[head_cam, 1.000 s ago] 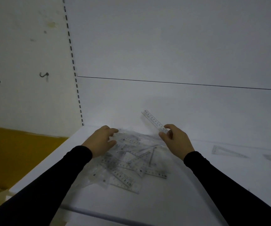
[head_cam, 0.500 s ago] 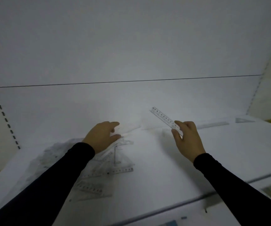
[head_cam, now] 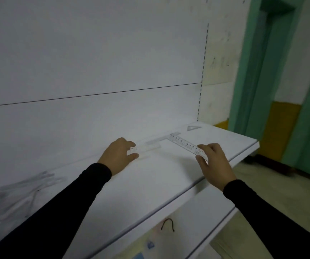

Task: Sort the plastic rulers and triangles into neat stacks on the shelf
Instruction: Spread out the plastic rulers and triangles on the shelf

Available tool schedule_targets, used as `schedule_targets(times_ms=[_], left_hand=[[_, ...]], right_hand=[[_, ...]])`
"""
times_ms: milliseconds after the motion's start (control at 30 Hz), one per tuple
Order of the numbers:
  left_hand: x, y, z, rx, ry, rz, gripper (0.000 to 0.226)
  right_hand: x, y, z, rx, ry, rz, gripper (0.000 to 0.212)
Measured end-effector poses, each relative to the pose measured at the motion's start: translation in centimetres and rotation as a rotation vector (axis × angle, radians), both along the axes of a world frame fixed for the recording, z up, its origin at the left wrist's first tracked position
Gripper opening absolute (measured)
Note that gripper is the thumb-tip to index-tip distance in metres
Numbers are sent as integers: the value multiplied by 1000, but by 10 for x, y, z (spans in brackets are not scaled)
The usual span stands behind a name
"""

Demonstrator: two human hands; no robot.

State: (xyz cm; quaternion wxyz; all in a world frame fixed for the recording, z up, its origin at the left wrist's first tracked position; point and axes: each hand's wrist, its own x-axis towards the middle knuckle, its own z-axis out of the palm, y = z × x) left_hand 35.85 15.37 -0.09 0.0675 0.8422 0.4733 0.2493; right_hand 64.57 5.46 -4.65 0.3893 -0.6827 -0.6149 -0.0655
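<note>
In the head view, the right hand (head_cam: 213,163) pinches one end of a clear plastic ruler (head_cam: 185,144) between thumb and fingers; the ruler slants away to the upper left, its printed numbers readable, above the white shelf (head_cam: 150,184). The left hand (head_cam: 119,156) rests on the shelf near the back panel, its fingers and thumb curled round the near end of a second clear ruler (head_cam: 147,146), which lies flat along the back edge. Just beyond it, another pale ruler strip (head_cam: 161,139) lies on the shelf, reaching under the tip of the held ruler. A small clear triangle (head_cam: 193,128) lies flat at the far right corner of the shelf, well apart from both hands. At the far left a blurred heap of clear rulers and triangles (head_cam: 14,195) spreads over the shelf beside the left sleeve. Both arms wear black sleeves. Below the shelf's front edge hangs a small black hook (head_cam: 167,224). To the right stands a green door frame (head_cam: 251,71) with a yellow wall band (head_cam: 279,128) beside it
</note>
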Motion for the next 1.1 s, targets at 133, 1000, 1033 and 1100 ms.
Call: schedule_targets(times_ms=[133,1000,1033,1100], left_hand=[[65,8,-9,-52,28,17,46],[211,198,-47,-244,198,277,48],[210,200,-49,-266,199,277,50],[209,203,-50,-289,180,276,51]], right_hand=[[67,11,5,-42,-67,26,36],[220,195,-1,-218,-74,283,37],[219,203,-1,-219,-65,306,38],[218,219,-1,-217,-58,354,38]])
